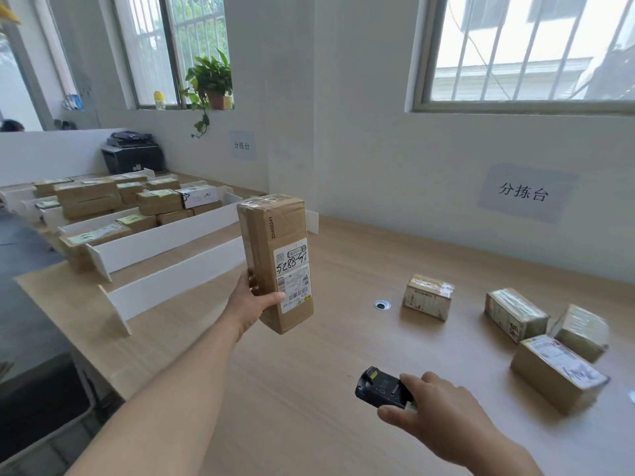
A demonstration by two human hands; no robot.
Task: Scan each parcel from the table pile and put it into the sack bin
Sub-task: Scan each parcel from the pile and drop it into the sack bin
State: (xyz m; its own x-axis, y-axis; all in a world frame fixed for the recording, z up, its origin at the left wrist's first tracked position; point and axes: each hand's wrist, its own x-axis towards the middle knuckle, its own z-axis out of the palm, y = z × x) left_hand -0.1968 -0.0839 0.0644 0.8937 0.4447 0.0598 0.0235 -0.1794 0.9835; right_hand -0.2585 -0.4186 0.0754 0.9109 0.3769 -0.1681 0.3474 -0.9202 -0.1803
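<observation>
The left hand (pixel 254 304) clamps its fingers (pixel 271 299) on the lower end of a creased brown parcel (pixel 275 242) with a scrawled white label, upright above the tabletop (pixel 309 372), while the right hand (pixel 443 410) clasps a black scanner (pixel 379 389).

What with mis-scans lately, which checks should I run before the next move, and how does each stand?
1. Grip of left hand on tall brown cardboard parcel: ok.
2. Parcel's white shipping label facing the person: ok.
3. Hold of right hand on black handheld scanner: ok.
4. Scanner aimed at label: cannot tell.
5. Left thumb clear of barcode: ok, though close.
</observation>
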